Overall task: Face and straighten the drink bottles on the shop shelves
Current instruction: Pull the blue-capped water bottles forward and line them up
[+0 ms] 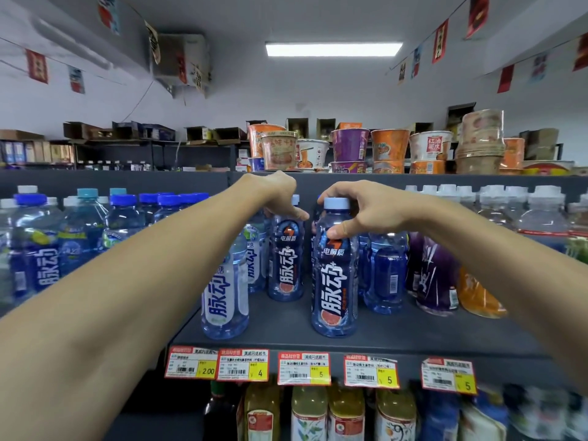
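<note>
Two dark blue electrolyte drink bottles stand on the dark shelf (413,335). My right hand (366,211) grips the front bottle (335,281) round its pale blue cap and neck, with the label facing me. My left hand (280,195) holds the top of the rear bottle (285,265), which stands further back and to the left; its cap is mostly hidden by my fingers. A light blue bottle with a white label (224,297) stands at the shelf front, partly behind my left forearm.
More blue-capped bottles (79,237) fill the shelf to the left, and purple (436,275) and clear bottles to the right. Price tags (304,367) line the shelf edge. Yellow-green bottles (308,412) stand below. Instant noodle cups (350,148) sit on top.
</note>
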`<state>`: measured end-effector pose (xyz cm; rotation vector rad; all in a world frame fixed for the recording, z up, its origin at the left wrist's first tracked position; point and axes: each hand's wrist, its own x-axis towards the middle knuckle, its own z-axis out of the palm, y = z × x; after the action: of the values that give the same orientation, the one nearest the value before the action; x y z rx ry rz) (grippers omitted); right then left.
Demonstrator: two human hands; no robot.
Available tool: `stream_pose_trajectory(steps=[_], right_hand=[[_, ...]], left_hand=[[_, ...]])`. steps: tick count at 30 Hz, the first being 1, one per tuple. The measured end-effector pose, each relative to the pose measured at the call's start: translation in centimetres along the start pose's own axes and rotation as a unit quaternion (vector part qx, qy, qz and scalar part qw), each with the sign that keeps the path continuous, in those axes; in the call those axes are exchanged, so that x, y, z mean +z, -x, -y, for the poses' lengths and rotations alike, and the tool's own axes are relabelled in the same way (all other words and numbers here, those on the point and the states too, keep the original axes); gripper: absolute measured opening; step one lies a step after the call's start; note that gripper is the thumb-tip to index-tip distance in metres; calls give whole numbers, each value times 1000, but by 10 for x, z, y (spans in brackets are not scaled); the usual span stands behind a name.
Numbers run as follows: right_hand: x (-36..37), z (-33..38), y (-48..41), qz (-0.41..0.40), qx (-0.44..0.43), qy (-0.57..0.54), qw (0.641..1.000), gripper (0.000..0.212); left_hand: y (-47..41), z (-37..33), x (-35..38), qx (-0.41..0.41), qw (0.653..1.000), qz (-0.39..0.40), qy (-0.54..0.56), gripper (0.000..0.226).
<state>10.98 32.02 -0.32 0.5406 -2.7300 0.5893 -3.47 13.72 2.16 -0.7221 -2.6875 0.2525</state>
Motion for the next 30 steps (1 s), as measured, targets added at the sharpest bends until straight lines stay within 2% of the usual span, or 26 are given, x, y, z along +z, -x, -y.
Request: stream_pose_trajectory(steps=[5, 11, 14, 18, 20, 23, 30], right_hand=[[-1, 0, 0, 0, -4, 12, 1000, 58], [0, 0, -1, 2, 9, -1, 1000, 58], [1, -1, -1, 2, 11, -4, 1000, 59], [1, 1, 1, 2, 11, 8, 1000, 59], [1, 2, 1, 2, 11, 12, 1000, 59], [3, 3, 3, -4, 12, 12, 1000, 59], [9, 10, 4, -12, 7, -35, 999, 56]], left_hand=[[5, 5, -11, 7, 998, 41, 48, 65], [9, 7, -11, 27, 996, 42, 71, 63], [11, 8, -12, 31, 997, 38, 64, 67], [18, 2, -19, 30, 995, 79, 54, 82], [22, -1, -19, 31, 997, 66, 21, 87], [22, 1, -14, 35, 998, 42, 31, 88], [26, -1, -14, 33, 998, 44, 41, 90]])
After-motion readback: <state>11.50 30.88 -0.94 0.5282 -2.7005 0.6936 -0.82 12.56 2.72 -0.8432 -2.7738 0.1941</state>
